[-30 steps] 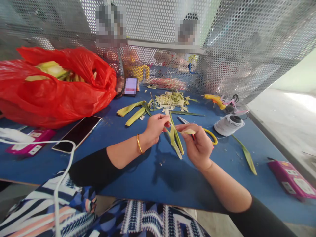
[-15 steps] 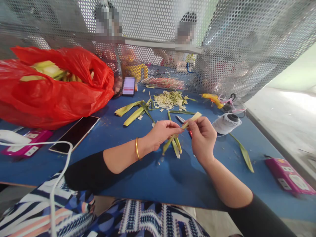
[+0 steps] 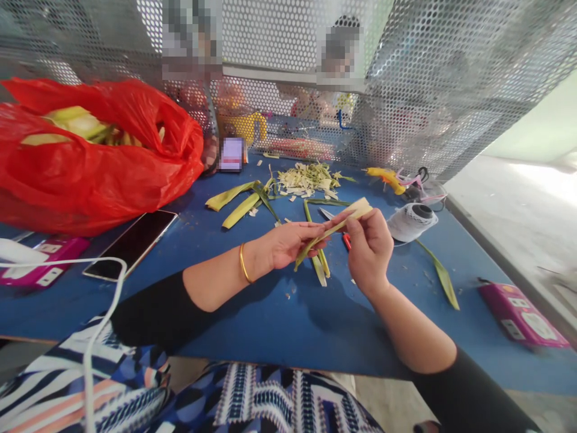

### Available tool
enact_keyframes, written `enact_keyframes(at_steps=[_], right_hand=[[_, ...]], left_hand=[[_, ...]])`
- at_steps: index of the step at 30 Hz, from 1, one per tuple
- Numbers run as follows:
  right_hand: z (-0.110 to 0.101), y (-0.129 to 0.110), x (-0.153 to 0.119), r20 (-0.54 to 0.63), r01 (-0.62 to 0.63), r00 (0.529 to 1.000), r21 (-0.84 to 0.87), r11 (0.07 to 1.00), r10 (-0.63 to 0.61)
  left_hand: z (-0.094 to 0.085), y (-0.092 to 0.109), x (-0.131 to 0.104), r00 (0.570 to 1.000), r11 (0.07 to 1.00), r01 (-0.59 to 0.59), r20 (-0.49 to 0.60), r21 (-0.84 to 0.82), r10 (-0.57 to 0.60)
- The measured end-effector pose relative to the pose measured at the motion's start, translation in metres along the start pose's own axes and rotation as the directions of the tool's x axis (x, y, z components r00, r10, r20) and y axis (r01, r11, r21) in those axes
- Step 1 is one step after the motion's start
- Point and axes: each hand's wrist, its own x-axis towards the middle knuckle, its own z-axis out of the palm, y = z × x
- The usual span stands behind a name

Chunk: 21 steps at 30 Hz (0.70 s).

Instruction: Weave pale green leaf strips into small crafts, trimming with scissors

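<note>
Between my hands a pale green corn husk strip (image 3: 333, 230) slants up to the right. My left hand (image 3: 293, 242), with a gold bangle at the wrist, has its fingers stretched under and around the lower part of the husk. My right hand (image 3: 370, 249) pinches its broad pale end between thumb and bent fingers. Beneath them lies another husk piece (image 3: 321, 273) on the blue table. Scissors (image 3: 346, 241) with a red handle are partly hidden behind the husk and my hands.
A red plastic bag (image 3: 148, 180) of husks stands left, near a phone (image 3: 133, 246). Husk scraps (image 3: 309, 179) are heaped ahead, before a perforated metal screen (image 3: 279, 42). Right are a thread spool (image 3: 403, 224), a yellow glue gun (image 3: 386, 178) and a magenta power strip (image 3: 523, 316).
My left fingers have straightened out along the husk. More of its broad pale end shows above my right hand. The whole view has shifted slightly.
</note>
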Motion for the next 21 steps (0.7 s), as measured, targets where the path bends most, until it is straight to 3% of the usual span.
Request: enact_keyframes(at_steps=[3, 6, 9, 12, 14, 16, 18, 19, 21], right_hand=[[-0.002, -0.002, -0.007, 0.086, 0.204, 0.977, -0.104, 0.973, -0.195], [-0.006, -0.005, -0.012, 0.237, 0.439, 0.888, -0.179, 0.881, -0.394], [-0.009, -0.011, -0.013, 0.381, 0.62, 0.76, -0.183, 0.763, -0.526], [-0.009, -0.019, -0.017, 0.523, 0.772, 0.575, -0.094, 0.628, -0.629], [-0.008, -0.025, -0.024, 0.561, 0.845, 0.458, -0.035, 0.533, -0.689], [-0.008, -0.033, -0.033, 0.556, 0.879, 0.395, 0.001, 0.476, -0.731], [-0.009, -0.041, -0.043, 0.572, 0.858, 0.4, 0.041, 0.512, -0.716], [-0.011, -0.046, -0.047, 0.562, 0.823, 0.43, 0.078, 0.563, -0.707], [-0.014, -0.053, -0.051, 0.556, 0.668, 0.555, 0.146, 0.729, -0.619]], left_hand=[[0.003, -0.001, -0.003, 0.987, 0.986, -0.146, -0.057, 0.077, 0.151], [0.005, -0.003, -0.004, 0.952, 0.956, -0.271, -0.117, 0.112, 0.284], [0.004, -0.003, -0.003, 0.937, 0.945, -0.312, -0.135, 0.096, 0.323], [0.001, 0.001, 0.0, 0.94, 0.957, -0.285, -0.179, 0.05, 0.29], [-0.002, 0.005, 0.003, 0.941, 0.965, -0.261, -0.222, -0.001, 0.254], [-0.006, 0.009, 0.006, 0.935, 0.967, -0.251, -0.269, -0.043, 0.23], [-0.011, 0.013, 0.011, 0.918, 0.965, -0.255, -0.327, -0.054, 0.224], [-0.014, 0.015, 0.013, 0.908, 0.965, -0.257, -0.354, -0.049, 0.224], [-0.021, 0.018, 0.017, 0.885, 0.963, -0.267, -0.405, -0.035, 0.231]])
